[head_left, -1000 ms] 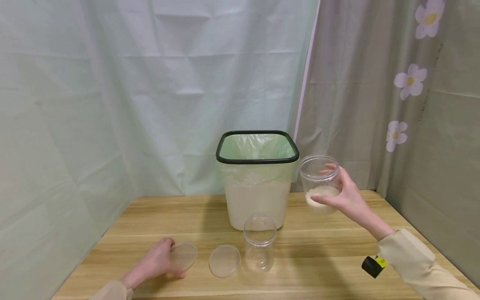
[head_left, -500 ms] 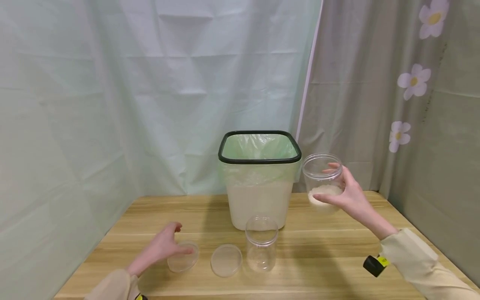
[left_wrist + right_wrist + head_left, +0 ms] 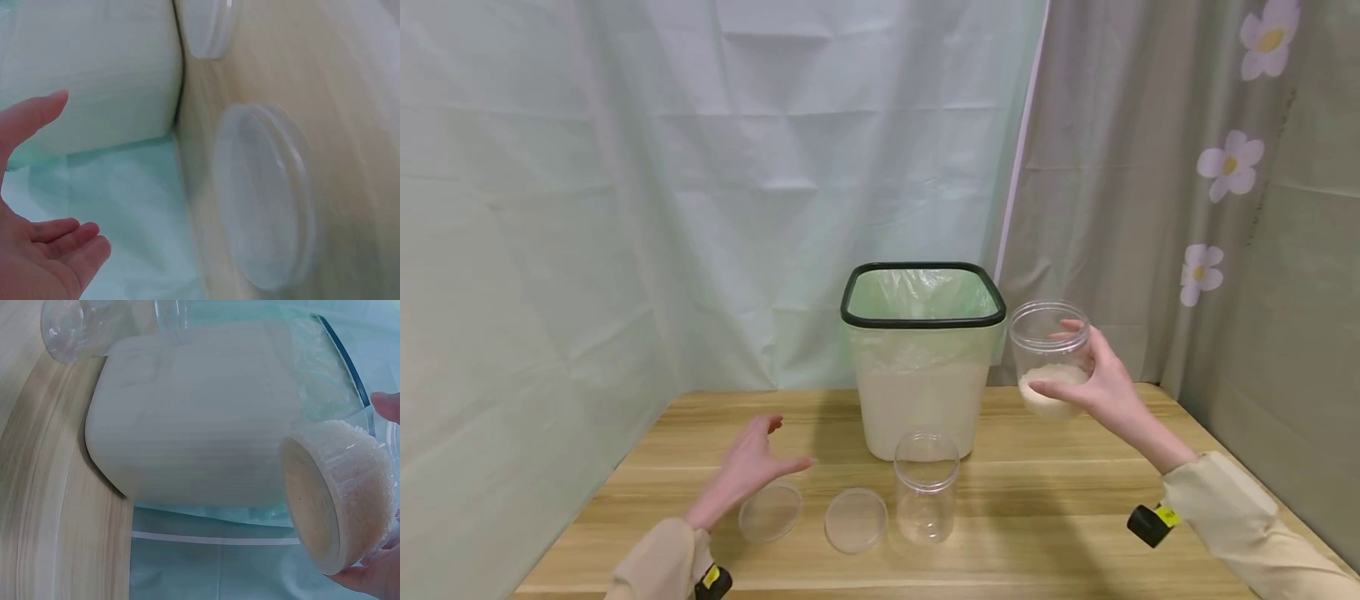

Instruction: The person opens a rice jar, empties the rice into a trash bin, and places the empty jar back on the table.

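My right hand [image 3: 1108, 385] grips a transparent plastic jar [image 3: 1036, 357] around its side, raised to the right of the bin. White rice-like grains fill the lower part of this lidless jar; they show up close in the right wrist view through the jar wall [image 3: 359, 481]. My left hand [image 3: 749, 463] holds nothing, thumb and fingers spread apart above the table. Below it lies a round translucent lid [image 3: 771, 514], large in the left wrist view too, where the lid [image 3: 259, 200] is apart from my fingers. A second lid [image 3: 856, 522] lies to its right.
A second transparent jar [image 3: 927, 500], lidless with nothing inside, stands on the wooden table [image 3: 1037, 533] beside the lids. Behind it is a pale bin [image 3: 917, 392] with a black rim and a plastic liner. Curtains [image 3: 760, 208] enclose the back and sides.
My left hand has come off the left lid and moved up and forward, its fingers spreading. My right hand still grips the jar of grains, raised slightly.
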The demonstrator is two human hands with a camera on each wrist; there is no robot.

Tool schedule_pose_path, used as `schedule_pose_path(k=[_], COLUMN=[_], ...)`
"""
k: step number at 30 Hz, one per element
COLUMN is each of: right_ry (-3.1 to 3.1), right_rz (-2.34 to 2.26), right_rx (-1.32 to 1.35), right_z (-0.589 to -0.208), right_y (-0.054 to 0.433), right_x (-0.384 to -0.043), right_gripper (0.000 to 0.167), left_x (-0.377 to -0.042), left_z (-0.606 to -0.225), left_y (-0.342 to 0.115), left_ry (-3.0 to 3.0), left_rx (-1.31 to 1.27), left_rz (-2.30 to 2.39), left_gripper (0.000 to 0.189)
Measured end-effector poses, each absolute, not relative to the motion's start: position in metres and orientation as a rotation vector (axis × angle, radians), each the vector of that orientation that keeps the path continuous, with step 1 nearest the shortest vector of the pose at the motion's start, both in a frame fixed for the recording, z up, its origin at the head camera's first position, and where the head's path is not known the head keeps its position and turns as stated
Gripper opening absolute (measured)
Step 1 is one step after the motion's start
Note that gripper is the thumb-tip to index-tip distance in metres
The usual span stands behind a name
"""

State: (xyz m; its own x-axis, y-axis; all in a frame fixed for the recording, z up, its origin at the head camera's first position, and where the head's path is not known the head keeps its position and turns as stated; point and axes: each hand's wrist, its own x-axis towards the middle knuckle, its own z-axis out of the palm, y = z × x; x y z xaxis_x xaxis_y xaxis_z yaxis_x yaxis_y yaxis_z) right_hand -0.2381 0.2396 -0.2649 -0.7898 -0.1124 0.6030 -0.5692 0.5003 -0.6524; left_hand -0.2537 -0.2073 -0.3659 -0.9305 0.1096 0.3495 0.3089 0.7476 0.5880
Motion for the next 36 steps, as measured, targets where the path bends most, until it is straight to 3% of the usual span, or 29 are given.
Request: schedule_pose_path(k=[23, 36], right_ry=[-2.250, -2.252], right_rz=[1.242, 1.247], right_rx=[0.550, 0.518], right_z=[-0.261, -0.255], right_y=[0.242, 0.245], right_x=[-0.240, -0.237], right_gripper=[0.085, 0.084], left_x=[-0.277, -0.286], left_z=[-0.337, -0.293], left_y=[-0.166, -0.158], left_ry=[-2.481, -2.240], left_rx=[-0.354, -0.555], left_rz=[-1.182, -1.227], left_gripper=[0.079, 0.057])
